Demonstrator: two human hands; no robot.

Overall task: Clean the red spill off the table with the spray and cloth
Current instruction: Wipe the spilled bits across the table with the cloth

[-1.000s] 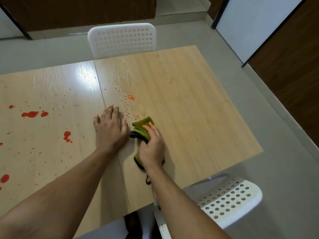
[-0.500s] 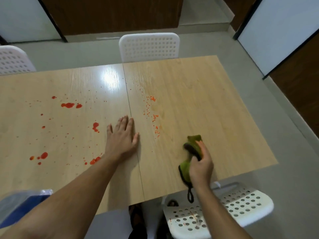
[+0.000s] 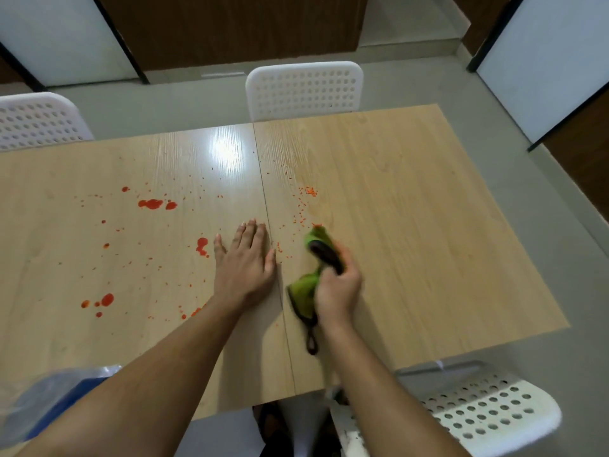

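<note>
Right hand (image 3: 337,288) bunching soft green cloth (image 3: 304,285)

Green cloth (image 3: 314,255) motion-blurred, partly hidden under right hand (image 3: 336,291), blurred blue plastic object (image 3: 43,400) cut off at left edge

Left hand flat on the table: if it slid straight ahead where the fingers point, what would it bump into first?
Probably nothing solid. The left hand points up the table along the seam, so it would likely cross only tiny red specks, then bare wood up to the far edge. The bigger red blob lies just left of that path.
</note>
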